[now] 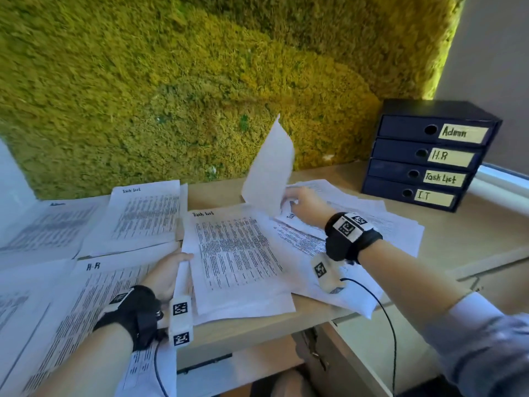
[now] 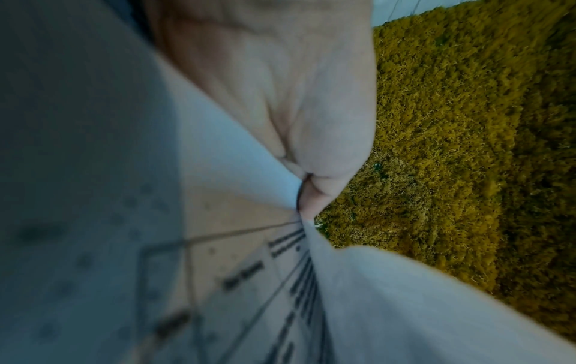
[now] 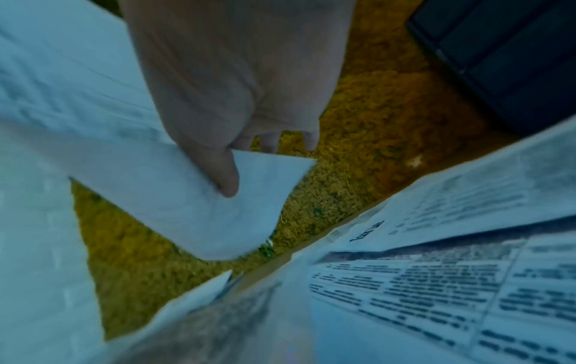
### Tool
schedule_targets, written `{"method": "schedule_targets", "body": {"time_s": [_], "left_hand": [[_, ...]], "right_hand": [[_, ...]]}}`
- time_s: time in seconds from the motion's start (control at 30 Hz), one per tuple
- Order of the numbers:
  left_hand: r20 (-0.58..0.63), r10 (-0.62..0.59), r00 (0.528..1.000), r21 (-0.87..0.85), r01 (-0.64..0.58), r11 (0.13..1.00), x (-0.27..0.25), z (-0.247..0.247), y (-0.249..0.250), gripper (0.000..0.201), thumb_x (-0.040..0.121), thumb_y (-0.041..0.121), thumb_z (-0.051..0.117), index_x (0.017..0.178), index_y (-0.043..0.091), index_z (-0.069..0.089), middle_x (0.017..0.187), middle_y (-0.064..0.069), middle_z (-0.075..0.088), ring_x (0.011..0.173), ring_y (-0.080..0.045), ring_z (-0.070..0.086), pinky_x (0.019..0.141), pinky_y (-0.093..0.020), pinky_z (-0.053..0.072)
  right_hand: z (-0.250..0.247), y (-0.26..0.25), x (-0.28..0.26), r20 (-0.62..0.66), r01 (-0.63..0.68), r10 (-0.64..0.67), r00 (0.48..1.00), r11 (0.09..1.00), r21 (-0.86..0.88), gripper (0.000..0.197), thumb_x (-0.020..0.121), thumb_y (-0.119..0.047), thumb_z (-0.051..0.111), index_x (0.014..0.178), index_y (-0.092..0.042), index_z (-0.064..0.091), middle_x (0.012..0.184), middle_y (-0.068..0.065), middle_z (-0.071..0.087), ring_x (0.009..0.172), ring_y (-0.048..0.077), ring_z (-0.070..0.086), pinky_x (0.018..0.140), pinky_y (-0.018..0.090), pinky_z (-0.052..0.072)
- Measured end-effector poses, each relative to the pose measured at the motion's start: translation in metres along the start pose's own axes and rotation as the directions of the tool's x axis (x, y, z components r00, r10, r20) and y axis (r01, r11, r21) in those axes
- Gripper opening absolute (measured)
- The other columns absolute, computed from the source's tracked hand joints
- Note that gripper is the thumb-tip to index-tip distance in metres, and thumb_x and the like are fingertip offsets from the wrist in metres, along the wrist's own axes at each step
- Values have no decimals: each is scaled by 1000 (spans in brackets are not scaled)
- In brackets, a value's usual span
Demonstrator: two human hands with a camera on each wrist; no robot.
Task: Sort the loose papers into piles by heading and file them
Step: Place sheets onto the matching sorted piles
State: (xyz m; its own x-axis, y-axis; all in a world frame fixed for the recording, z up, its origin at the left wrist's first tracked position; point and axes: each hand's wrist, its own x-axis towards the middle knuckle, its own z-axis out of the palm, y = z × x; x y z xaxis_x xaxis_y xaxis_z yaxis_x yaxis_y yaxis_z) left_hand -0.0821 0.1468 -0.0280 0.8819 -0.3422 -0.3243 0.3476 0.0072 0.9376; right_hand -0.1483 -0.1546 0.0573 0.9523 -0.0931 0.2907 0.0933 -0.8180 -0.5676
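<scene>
The Admin pile (image 1: pixel 48 224) lies at the far left of the desk (image 1: pixel 472 233), with a Task List pile (image 1: pixel 143 213) beside it and the H.R pile (image 1: pixel 94 296) nearer the person. The left hand (image 1: pixel 167 275) pinches the left edge of the middle Task List stack (image 1: pixel 237 259), thumb on top. The right hand (image 1: pixel 305 203) pinches a raised sheet (image 1: pixel 270 170) by its lower corner over the unsorted heap (image 1: pixel 357 224); the file drawers (image 1: pixel 429 156) stand at the far right.

The risk, as I judge it: the sheet's printed face is turned away, so its heading may be misread and the sheet misfiled. Held by one corner, it could also flop or slip, and the stack's overhanging front edge could slide off.

Only the head view shows the headings and drawer labels. The left wrist view shows the fingers under the paper edge; the right wrist view shows the thumb (image 3: pixel 224 177) pressing the sheet's corner.
</scene>
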Motion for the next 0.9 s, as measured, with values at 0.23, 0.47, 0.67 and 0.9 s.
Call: {"method": "schedule_targets", "body": {"time_s": [0.23,0.47,0.67,0.9], "left_hand": [[82,15,996,-121,-5,993,-9,3,7,59,97,57,29,124,15,59,116,-16,68,114,-34,60,87,-41,52],[118,92,989,245,-119,962,7,-6,-3,50,77,20,74,122,4,57,92,-5,75,75,-19,73,59,-27,55],[22,79,997,245,-82,966,17,-12,-6,20,96,2,47,106,12,62,96,-11,73,72,-22,71,64,-34,50],[-65,101,993,200,-86,976,1,-3,0,26,102,25,41,94,14,63,85,-3,69,73,-16,65,56,-26,45]], "right_hand": [[42,3,13,389,30,32,921,988,-151,50,79,18,36,93,-11,75,145,6,50,138,17,40,108,27,33],[47,14,29,531,-48,235,814,939,-342,66,90,-9,57,148,-30,35,152,9,32,132,32,44,104,47,42],[16,48,19,313,-198,588,746,644,-739,46,82,-37,72,116,-8,61,88,1,65,81,21,61,64,28,47],[5,50,18,125,-206,533,837,519,-830,19,92,-12,58,109,-5,62,92,3,63,86,22,64,72,29,54]]}}
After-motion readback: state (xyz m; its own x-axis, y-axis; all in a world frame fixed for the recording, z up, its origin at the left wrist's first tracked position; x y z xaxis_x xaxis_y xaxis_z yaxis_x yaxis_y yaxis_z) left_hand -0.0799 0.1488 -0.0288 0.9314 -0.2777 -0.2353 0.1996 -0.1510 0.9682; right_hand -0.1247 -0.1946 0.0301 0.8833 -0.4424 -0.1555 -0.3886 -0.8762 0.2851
